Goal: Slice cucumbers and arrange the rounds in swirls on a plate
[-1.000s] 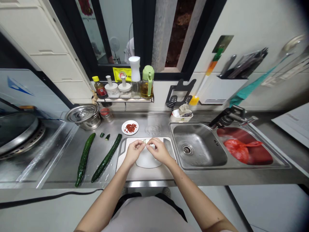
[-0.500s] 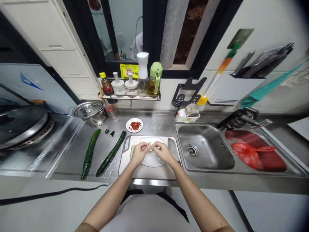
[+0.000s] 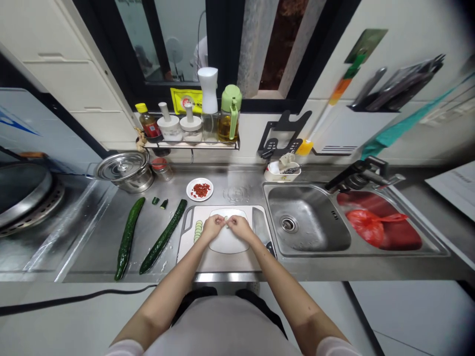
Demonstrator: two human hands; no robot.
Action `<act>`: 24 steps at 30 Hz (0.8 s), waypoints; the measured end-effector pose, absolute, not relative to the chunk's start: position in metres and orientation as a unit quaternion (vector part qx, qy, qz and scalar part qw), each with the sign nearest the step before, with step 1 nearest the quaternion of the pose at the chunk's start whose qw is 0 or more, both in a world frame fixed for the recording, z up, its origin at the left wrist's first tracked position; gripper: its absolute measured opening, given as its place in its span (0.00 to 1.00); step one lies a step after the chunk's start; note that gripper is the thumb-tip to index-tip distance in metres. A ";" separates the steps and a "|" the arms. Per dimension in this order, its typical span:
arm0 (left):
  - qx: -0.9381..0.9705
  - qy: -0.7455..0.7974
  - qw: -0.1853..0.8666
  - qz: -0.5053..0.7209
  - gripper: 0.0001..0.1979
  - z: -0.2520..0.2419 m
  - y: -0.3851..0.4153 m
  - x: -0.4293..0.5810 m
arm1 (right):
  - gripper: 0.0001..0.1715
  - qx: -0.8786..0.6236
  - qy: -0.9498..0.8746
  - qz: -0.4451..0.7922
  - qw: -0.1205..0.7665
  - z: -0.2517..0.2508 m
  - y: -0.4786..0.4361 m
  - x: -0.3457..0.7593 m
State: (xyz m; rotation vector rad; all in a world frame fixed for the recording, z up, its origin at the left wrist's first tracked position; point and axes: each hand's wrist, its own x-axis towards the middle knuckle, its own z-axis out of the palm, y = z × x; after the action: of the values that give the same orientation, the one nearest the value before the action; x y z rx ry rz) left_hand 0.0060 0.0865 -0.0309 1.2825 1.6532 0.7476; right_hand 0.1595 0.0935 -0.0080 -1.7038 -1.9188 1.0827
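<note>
Above a white plate on the cutting board, my left hand and my right hand meet, fingertips pinched. Between them is a small pale-green cucumber slice, mostly hidden by the fingers. Left of the plate, a row of overlapping cucumber slices lies on the board. A knife with a dark handle rests along the board's right side. Two whole cucumbers lie on the steel counter to the left, near two small cut ends.
Behind the board stands a small plate of chopped red pieces. A lidded steel pot and a jar are at the back left. To the right are the sink and a red plastic bag. Seasoning bottles fill a wall rack.
The camera view has shifted, so the counter appears further left. Both hands stay pinched together over the plate, and the row of cucumber slices shows more fully beside my left hand.
</note>
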 end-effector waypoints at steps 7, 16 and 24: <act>0.562 0.702 0.388 0.205 0.03 -0.028 0.117 0.017 | 0.11 -0.657 -0.680 0.317 0.074 -0.017 0.119 0.155; 0.607 0.727 0.303 0.107 0.06 -0.021 0.122 0.021 | 0.13 -0.713 -0.636 0.295 0.010 -0.018 0.126 0.144; 0.715 0.651 0.232 0.106 0.12 -0.023 0.123 0.014 | 0.13 -0.721 -0.625 0.299 -0.014 -0.017 0.127 0.141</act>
State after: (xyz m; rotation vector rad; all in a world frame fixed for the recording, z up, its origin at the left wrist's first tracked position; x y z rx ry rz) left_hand 0.0139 0.1226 -0.0226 1.9661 1.7887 0.2912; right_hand 0.1414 0.1275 -0.0168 -2.2866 -1.9809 0.9465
